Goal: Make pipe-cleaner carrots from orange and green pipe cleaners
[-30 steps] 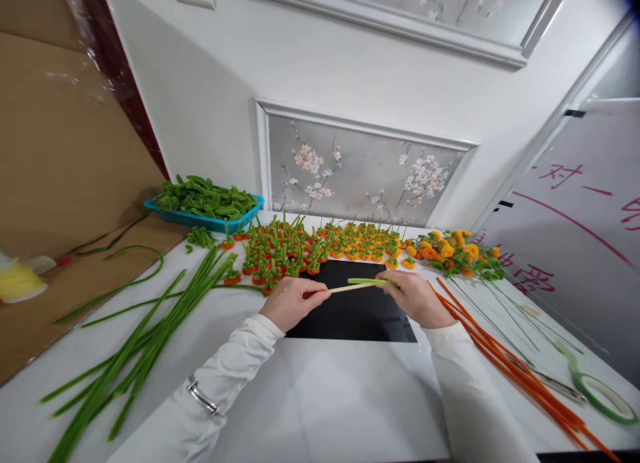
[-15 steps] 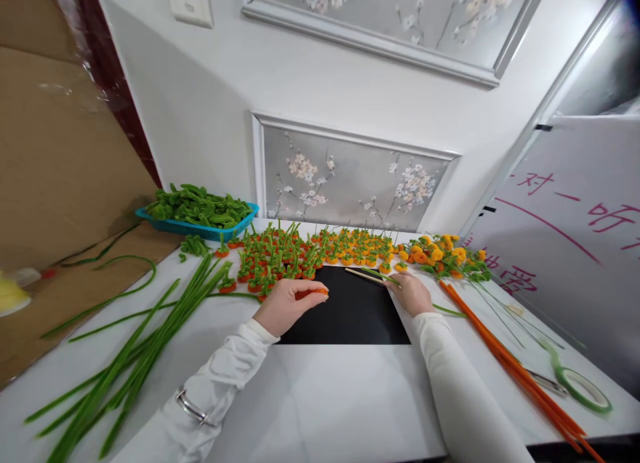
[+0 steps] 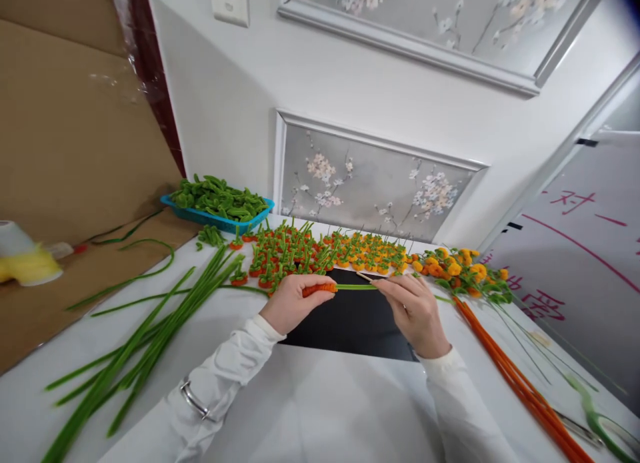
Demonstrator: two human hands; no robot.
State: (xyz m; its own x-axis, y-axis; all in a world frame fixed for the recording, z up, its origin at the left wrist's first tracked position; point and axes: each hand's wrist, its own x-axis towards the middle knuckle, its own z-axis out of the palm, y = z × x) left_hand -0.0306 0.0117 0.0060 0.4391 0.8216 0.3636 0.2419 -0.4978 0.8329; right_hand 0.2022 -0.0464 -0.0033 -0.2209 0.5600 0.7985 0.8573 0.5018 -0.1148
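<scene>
Pinched in my left hand (image 3: 285,307) is a small orange coil of pipe cleaner (image 3: 320,289). A green pipe cleaner (image 3: 354,287) runs level from that coil to my right hand (image 3: 415,309), whose fingers are closed on it. A thin wooden stick (image 3: 364,276) also pokes out from the right fingers; its other end is hidden. Both hands are above a black mat (image 3: 340,326). Just behind them stand several small orange pipe-cleaner pieces with green tops (image 3: 265,266) and yellow ones with green tops (image 3: 357,253).
Long green pipe cleaners (image 3: 150,343) lie at left, near a blue basket (image 3: 210,219) of green pieces. At right are a bunch of orange and yellow flowers (image 3: 453,269), orange pipe cleaners (image 3: 520,376), and green tape (image 3: 613,431). A wall stands behind the table.
My right hand has moved inward and up, bringing the green pipe cleaner against the orange coil in my left hand. The view has shifted, so the scene appears further right.
</scene>
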